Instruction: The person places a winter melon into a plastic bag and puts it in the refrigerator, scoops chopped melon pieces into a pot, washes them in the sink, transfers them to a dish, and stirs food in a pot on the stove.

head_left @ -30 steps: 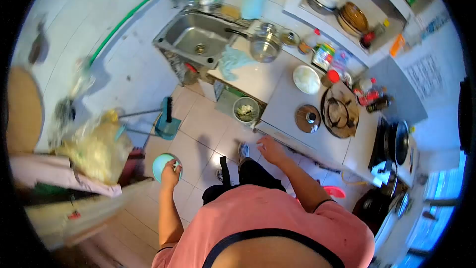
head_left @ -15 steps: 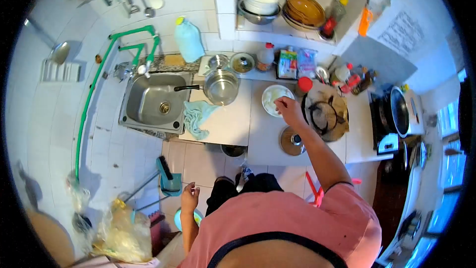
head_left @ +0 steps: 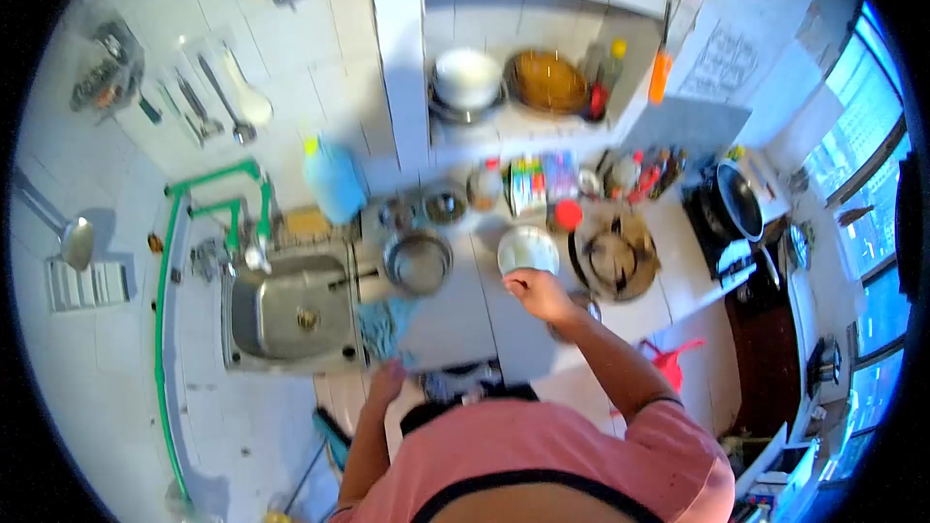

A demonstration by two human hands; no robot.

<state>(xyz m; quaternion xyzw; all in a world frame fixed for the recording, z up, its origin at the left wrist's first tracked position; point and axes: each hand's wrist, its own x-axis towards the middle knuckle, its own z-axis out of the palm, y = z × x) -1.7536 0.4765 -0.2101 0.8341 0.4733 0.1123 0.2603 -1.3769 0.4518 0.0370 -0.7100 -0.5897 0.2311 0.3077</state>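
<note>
At the near edge of a white bowl [head_left: 528, 246] with pale contents on the counter, my right hand [head_left: 536, 292] has its fingers bent together. Whether they pinch the rim or something small is hidden. My left hand [head_left: 387, 383] is by the counter's front edge, just below a light blue cloth [head_left: 386, 324]; motion smears its fingers. A steel pot [head_left: 418, 262] with a black handle sits left of the bowl. Partly behind my right hand and forearm is a glass lid [head_left: 584, 308]. To the bowl's right is a round burner [head_left: 617, 254] on a brown covering.
A steel sink [head_left: 291, 315] lies at the left, with green pipes [head_left: 160, 329] on the wall. Bottles and packets [head_left: 528, 186] line the counter's back, below a shelf holding bowls [head_left: 467, 79]. A dark pan [head_left: 739, 201] stands at the right, and something red [head_left: 671, 358] is below the counter.
My left hand held a light green bowl near the floor, let it go, then rose to the counter's edge. My right hand came up from the front to the white bowl. The view turned towards the shelves.
</note>
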